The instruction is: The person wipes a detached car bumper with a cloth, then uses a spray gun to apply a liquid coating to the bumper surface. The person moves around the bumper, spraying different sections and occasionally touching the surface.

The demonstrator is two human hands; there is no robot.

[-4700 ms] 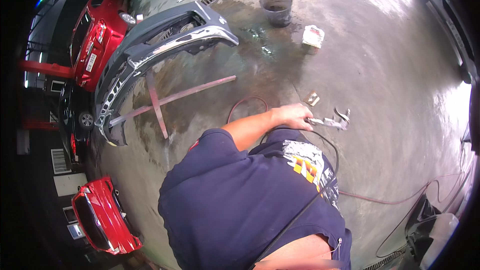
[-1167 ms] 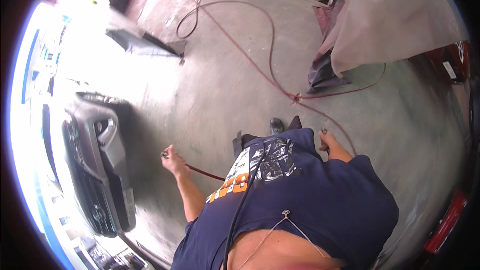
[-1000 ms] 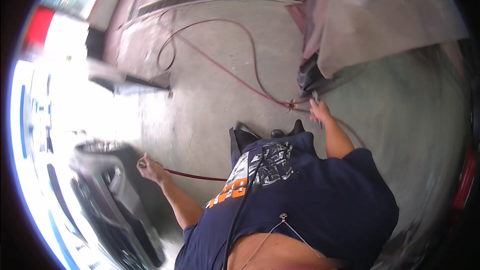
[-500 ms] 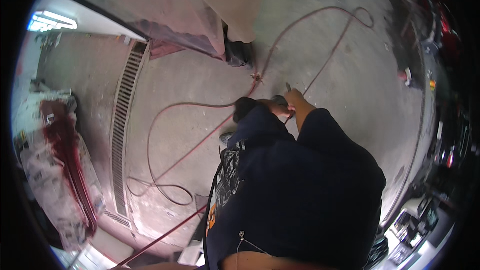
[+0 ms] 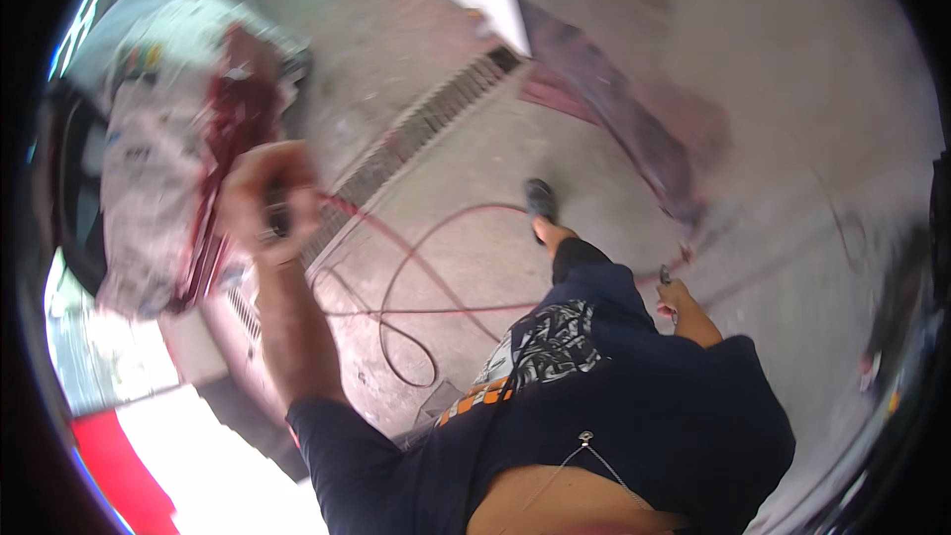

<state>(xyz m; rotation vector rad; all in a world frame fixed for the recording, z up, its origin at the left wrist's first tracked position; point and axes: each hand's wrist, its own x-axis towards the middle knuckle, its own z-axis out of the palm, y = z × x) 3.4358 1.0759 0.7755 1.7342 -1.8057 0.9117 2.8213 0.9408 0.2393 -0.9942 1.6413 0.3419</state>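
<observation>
My left hand [image 5: 274, 188], smeared by motion, is raised at the left with its fingers curled. From it the red hose [image 5: 411, 253] runs down toward the floor, and a dark spot shows inside the curl of the fingers. Lower and farther right, my right hand [image 5: 674, 305] is closed around a small dark tool with a metallic look [image 5: 665, 275]; its kind is too small to make out. More of the hose lies in loops on the concrete floor between my arms.
A vehicle part with dark red paint [image 5: 243, 89], masked with pale covering [image 5: 154, 163], stands at the left beyond my left hand. A floor drain grate [image 5: 426, 119] crosses diagonally. A draped sheet [image 5: 624, 124] hangs at upper right. My shoe [image 5: 540, 200] stands near the hose.
My hands were close together in front of me; the left has swung far out to the left and up with the hose. The view has turned left toward the painted part.
</observation>
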